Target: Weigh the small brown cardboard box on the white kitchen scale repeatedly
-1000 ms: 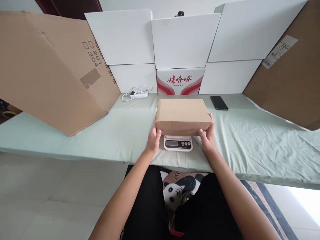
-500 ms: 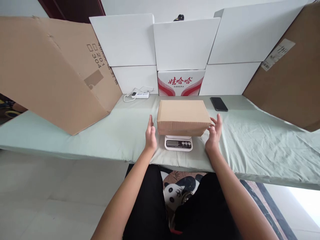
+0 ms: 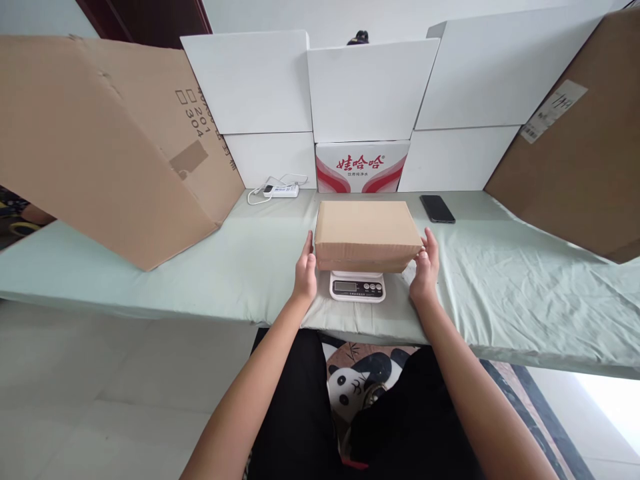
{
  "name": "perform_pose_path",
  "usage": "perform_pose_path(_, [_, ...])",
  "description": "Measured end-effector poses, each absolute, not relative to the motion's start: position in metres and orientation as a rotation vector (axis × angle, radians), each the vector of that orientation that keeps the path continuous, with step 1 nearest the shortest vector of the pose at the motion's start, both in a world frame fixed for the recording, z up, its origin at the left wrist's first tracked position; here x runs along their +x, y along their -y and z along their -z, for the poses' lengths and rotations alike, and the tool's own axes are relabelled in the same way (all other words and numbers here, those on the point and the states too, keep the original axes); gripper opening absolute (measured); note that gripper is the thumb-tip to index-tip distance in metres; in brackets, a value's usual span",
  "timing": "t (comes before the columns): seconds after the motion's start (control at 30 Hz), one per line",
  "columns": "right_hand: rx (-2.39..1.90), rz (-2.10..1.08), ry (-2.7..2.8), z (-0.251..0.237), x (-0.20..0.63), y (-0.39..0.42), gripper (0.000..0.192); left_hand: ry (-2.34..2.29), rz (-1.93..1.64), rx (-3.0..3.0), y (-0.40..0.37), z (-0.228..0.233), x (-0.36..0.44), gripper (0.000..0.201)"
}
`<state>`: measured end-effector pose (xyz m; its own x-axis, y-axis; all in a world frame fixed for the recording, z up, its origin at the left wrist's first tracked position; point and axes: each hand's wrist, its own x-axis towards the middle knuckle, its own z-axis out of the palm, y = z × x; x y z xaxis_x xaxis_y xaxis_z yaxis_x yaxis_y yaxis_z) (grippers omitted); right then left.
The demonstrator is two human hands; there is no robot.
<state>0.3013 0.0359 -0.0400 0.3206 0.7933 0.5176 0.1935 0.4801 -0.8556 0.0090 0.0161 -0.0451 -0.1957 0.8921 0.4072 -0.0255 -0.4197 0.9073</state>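
Note:
A closed brown cardboard box (image 3: pixel 369 230) rests on a white digital kitchen scale (image 3: pixel 357 288). The scale's small display and buttons show in front, while the box hides its platform. My left hand (image 3: pixel 305 272) is upright at the box's left side, fingers stretched out and thumb close to the front corner. Whether it touches the cardboard I cannot tell. On the opposite side my right hand (image 3: pixel 425 267) has its fingers extended and spread at the right front corner. Some of its fingertips appear to meet the box or are hidden behind it.
Pale green cloth (image 3: pixel 240 267) covers the table. Behind stand stacked white boxes (image 3: pixel 373 90) and a red-and-white carton (image 3: pixel 363 167). A white power strip (image 3: pixel 281 191) lies back left, a black phone (image 3: pixel 437 209) back right. Large cardboard sheets (image 3: pixel 135 160) flank both sides.
Both hands have moved inward, closer to the sides of the box. The box and the scale have stayed in place.

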Motion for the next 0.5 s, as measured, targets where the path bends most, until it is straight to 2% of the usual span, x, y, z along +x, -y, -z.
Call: perform_pose_path(0.5, [-1.072, -0.485, 1.230, 0.0325, 0.2983, -0.0349, 0.082, -1.040, -1.660, 1.368, -0.0162, 0.0399, 0.0121, 0.090])
